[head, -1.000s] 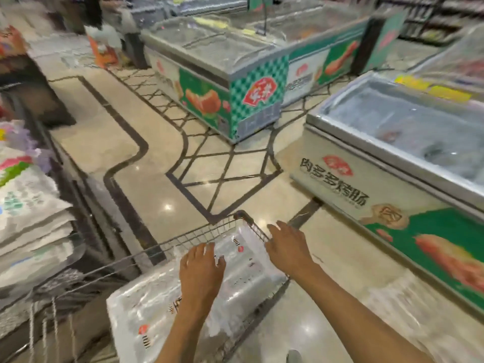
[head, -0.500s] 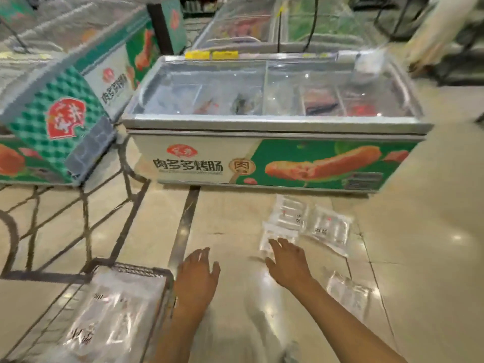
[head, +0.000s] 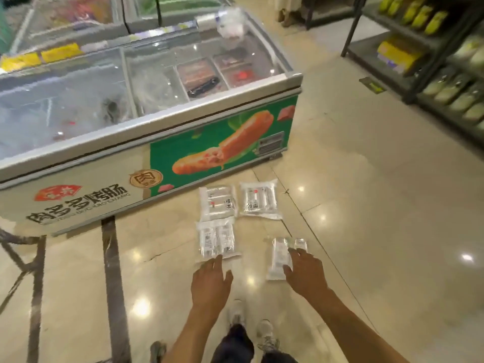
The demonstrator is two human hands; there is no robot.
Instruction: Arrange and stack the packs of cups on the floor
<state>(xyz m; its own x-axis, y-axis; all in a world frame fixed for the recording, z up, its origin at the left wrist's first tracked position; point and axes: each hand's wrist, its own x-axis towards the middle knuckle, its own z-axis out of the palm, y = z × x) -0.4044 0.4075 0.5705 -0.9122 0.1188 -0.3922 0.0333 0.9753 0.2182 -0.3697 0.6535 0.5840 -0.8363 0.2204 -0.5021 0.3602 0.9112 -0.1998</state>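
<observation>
The left hand [head: 211,282] reaches with straight, empty fingers, tips at the near clear plastic food packet [head: 218,241]. The right hand [head: 305,274], fingers spread, holds nothing over another clear packet [head: 279,258]. Both lie on the shiny cream tile floor [head: 379,205], near the glass-topped green freezer chest [head: 146,132]. Dark shelves [head: 432,61] stand far right.

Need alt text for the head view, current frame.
Two open hands, left hand and right hand, reach down toward four clear plastic packets lying on a glossy tiled floor, beside a glass-topped chest freezer.
</observation>
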